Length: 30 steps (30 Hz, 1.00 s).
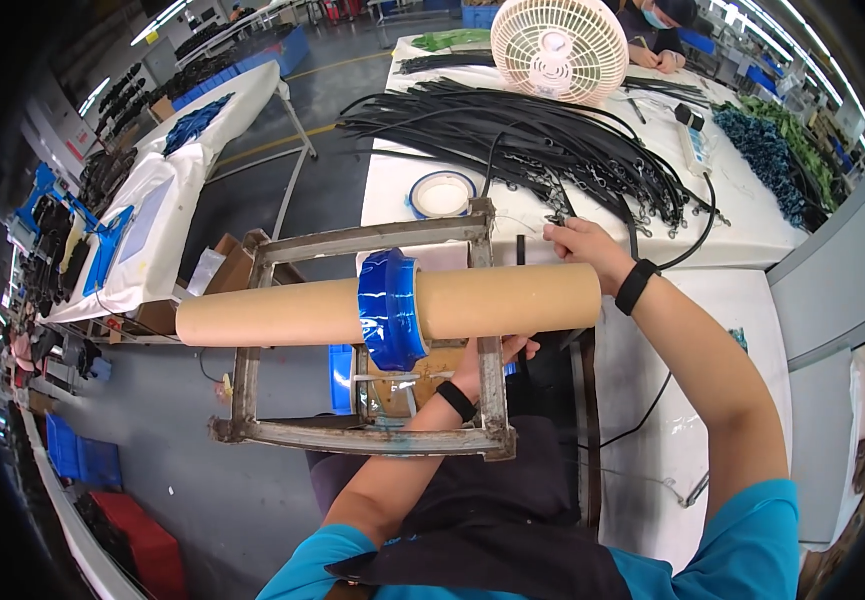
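A long brown cardboard tube (507, 298) lies across a worn metal frame (372, 440) in front of me, with a roll of blue film (388, 310) around its middle. Beyond the tube's right end, at the table's near edge, my right hand (588, 252) is closed with its fingertips pinched. It is close to the metal hooks of the black straps (542, 140); what the pinch holds is too small to make out. My left hand (482, 368) reaches up beneath the tube, beside the frame's right bar. Tube and bar cover most of its fingers, so its grip is hidden.
A white-covered table (732, 190) bears a pile of black straps, a tape roll (442, 194) and a cream fan (559, 50). Across it sits a co-worker (657, 35). Another white table (167, 165) stands left; blue bins (82, 450) and a red bin (142, 540) are on the floor.
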{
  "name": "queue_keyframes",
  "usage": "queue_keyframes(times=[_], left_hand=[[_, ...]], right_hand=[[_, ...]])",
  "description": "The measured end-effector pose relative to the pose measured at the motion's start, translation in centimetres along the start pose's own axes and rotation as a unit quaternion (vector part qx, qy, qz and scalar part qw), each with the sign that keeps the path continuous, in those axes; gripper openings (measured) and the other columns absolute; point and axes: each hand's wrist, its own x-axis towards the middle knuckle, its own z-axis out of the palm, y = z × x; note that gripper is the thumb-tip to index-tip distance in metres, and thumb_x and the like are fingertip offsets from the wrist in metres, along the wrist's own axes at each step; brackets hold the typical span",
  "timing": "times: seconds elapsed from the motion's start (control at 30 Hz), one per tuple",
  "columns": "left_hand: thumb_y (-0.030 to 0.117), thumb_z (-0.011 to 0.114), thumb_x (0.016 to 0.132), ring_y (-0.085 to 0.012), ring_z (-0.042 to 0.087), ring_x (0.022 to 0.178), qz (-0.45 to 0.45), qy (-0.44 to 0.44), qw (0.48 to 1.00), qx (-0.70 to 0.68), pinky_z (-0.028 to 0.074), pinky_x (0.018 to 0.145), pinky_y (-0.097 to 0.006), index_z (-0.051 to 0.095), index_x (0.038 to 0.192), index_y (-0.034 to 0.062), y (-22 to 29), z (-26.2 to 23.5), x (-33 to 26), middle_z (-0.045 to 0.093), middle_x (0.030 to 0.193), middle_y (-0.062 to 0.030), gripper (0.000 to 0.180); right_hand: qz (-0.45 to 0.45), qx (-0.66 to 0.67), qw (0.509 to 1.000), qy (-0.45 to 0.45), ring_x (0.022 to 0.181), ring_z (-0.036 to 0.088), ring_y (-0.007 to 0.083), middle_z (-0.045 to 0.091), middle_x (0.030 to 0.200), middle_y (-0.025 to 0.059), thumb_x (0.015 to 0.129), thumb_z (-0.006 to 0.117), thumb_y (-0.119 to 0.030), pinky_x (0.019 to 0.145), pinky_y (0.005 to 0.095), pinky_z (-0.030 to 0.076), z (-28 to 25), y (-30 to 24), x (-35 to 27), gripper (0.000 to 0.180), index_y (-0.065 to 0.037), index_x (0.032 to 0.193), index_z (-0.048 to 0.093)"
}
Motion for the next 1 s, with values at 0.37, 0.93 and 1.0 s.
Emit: queue_keyframes(times=[0.37,0.93,1.0], left_hand=[[0.002,0.056,0.090,-0.0193,0.064,0.084,-0.043,-0.081,0.994,-0.052,0.053,0.067,-0.028,0.049,0.103,0.0026,0.7,0.3,-0.2,0.062,0.101,-0.0130,0.014],[0.016,0.060,0.091,-0.0132,0.060,0.090,-0.152,-0.189,0.957,0.161,0.047,0.082,-0.025,0.063,0.098,-0.0003,5.8,-1.1,-21.7,0.064,0.092,-0.0053,0.018],[0.011,0.063,0.087,-0.0141,0.060,0.092,-0.071,-0.253,0.940,0.216,0.046,0.083,-0.026,0.064,0.097,-0.0004,10.1,1.8,-21.9,0.064,0.095,-0.0060,0.015]], right_hand=[[0.039,0.189,0.980,-0.047,0.045,0.038,0.0063,0.048,0.062,-0.0014,0.088,0.062,-0.016,0.040,0.0222,0.027,2.9,7.0,-8.6,0.013,-0.003,0.084,0.060],[-0.304,0.060,0.922,0.235,0.045,0.034,0.0027,0.041,0.055,-0.0057,0.095,0.051,-0.016,0.041,0.0180,0.026,-4.5,-1.9,-33.4,0.012,-0.005,0.091,0.056],[-0.347,0.086,0.921,0.152,0.044,0.032,0.0034,0.035,0.053,-0.0042,0.097,0.047,-0.018,0.041,0.0185,0.025,-5.1,-3.2,-37.6,0.015,-0.004,0.095,0.053]])
